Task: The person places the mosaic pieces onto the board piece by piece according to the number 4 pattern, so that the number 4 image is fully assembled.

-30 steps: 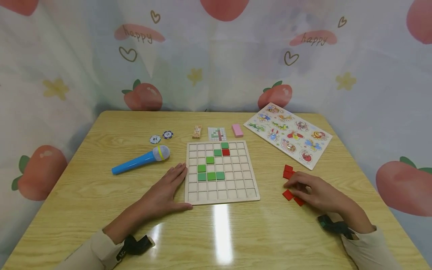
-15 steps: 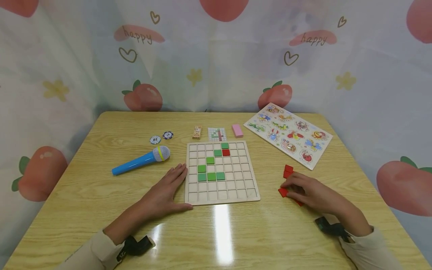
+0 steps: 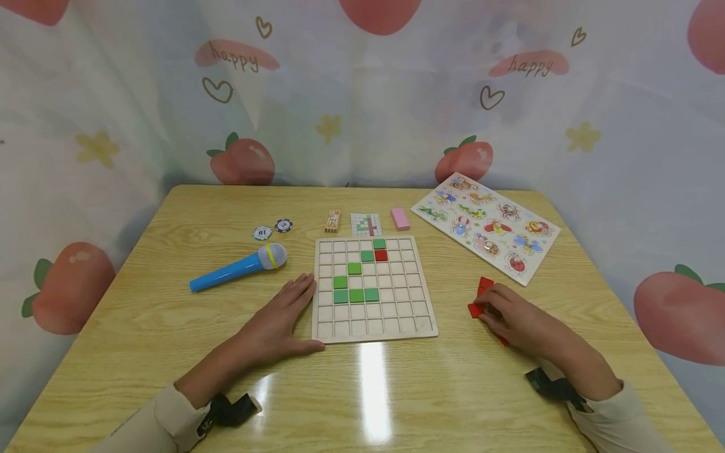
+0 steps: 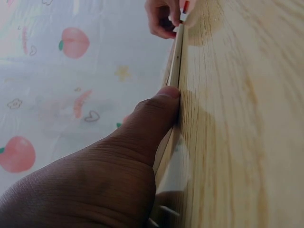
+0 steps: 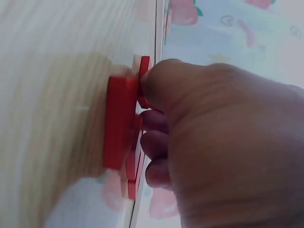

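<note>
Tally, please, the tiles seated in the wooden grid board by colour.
Green tiles: 7
Red tile: 1
Total in the grid board: 8

Bright, even light from overhead; a white glare streak lies on the table near the grid board; shadows faint; wrist views blurred close up; head view's edges bowed.

Head view: looked forward and down over the whole table from its near edge. Left wrist view: skimmed low along the grid board edge. Right wrist view: pressed close against red tiles. Shared: board, tiles.
</note>
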Tool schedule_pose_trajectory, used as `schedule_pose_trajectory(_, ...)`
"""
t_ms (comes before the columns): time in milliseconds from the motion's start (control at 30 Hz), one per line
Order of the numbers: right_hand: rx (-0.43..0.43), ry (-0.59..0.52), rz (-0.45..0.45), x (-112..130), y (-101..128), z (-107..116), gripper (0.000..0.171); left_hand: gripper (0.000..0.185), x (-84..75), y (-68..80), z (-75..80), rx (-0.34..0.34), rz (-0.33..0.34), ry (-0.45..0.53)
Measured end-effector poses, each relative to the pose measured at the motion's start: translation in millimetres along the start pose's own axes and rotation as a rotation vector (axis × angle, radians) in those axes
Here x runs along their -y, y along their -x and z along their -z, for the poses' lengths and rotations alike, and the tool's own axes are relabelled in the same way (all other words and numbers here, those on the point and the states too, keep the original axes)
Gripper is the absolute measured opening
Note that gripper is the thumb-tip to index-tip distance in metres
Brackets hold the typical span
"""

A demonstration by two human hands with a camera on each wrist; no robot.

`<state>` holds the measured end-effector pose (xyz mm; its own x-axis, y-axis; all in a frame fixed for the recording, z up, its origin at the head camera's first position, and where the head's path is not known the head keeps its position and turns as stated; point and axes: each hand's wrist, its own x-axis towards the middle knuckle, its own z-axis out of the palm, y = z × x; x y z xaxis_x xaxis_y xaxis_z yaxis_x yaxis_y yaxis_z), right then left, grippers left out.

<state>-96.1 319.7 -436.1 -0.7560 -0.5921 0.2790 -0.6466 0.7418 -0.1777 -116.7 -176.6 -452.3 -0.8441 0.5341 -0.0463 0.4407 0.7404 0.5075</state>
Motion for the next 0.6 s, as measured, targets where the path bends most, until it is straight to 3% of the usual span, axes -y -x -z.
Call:
schedule_pose_trajectory(367, -0.015, -0.088, 0.0, 3.4, -3.7, 1.4, 0.041, 0.124, -1.4, 0.1, 1.2, 0.01, 0.004, 0.001)
schedule_pose_trajectory(600, -0.044, -0.186, 0.069, 11.1, -28.9, 13.2, 0.041, 0.124, -1.6, 0.2, 1.1, 0.016, 0.011, -0.002)
